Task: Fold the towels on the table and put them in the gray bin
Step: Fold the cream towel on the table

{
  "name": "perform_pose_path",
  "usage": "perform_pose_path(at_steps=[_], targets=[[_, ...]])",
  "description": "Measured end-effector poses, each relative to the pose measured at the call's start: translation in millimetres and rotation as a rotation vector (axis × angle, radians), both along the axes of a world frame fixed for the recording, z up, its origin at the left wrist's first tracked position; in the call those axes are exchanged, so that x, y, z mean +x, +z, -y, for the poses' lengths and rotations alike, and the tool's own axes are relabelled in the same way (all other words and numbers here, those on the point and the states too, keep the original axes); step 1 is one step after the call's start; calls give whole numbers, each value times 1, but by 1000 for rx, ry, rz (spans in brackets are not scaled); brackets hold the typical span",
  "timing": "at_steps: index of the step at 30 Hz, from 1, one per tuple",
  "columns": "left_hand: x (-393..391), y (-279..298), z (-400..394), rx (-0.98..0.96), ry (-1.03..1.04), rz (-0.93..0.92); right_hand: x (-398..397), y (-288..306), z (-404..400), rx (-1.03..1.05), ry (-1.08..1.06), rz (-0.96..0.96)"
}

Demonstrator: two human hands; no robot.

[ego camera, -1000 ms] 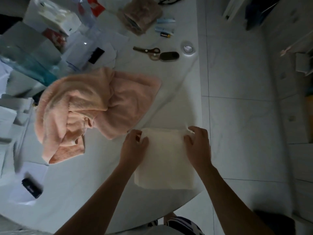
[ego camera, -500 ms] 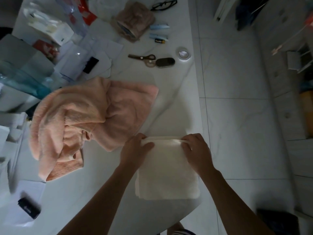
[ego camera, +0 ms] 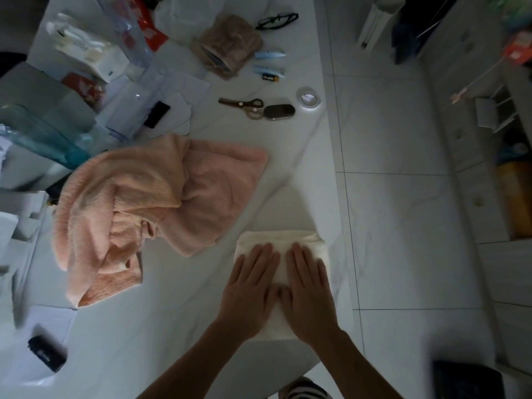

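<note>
White towel (ego camera: 283,241): folded, near desk (ego camera: 161,326) edge | your left hand (ego camera: 250,295), right hand (ego camera: 309,292): flat, fingers straight, pressing it to set the crease, gripping nothing | pink towel (ego camera: 149,203): unfolded, beside | gray bin: not identifiable.

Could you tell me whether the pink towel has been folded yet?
No, the pink towel lies crumpled in a heap on the table.

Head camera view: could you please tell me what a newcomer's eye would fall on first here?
Probably the two hands, left hand and right hand, pressed flat side by side on a folded white towel near the table's right edge. Next, the big crumpled pink towel heaped to their left. Beyond it, at the far end of the white table, lies dim clutter, including scissors.
</note>
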State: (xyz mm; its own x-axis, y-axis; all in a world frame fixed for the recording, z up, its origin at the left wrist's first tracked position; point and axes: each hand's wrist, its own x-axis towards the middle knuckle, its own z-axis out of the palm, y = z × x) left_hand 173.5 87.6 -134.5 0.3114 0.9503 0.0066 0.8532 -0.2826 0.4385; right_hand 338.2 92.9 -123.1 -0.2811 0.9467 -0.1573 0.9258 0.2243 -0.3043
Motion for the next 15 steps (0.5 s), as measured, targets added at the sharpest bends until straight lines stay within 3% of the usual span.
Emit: perform_pose_path(at_steps=[4,10,13,15], targets=[[-5,-12,-10,-101,135,-44,5,-10,-10,-46,-255,-56],[0,0,-11,-172,181,27,7,-1,-14,-138,-265,-123],[-3,5,-3,-242,358,198,14,7,-12,-212,-373,-292],[-6,6,7,-347,579,414,21,13,-8,-278,-614,-438]])
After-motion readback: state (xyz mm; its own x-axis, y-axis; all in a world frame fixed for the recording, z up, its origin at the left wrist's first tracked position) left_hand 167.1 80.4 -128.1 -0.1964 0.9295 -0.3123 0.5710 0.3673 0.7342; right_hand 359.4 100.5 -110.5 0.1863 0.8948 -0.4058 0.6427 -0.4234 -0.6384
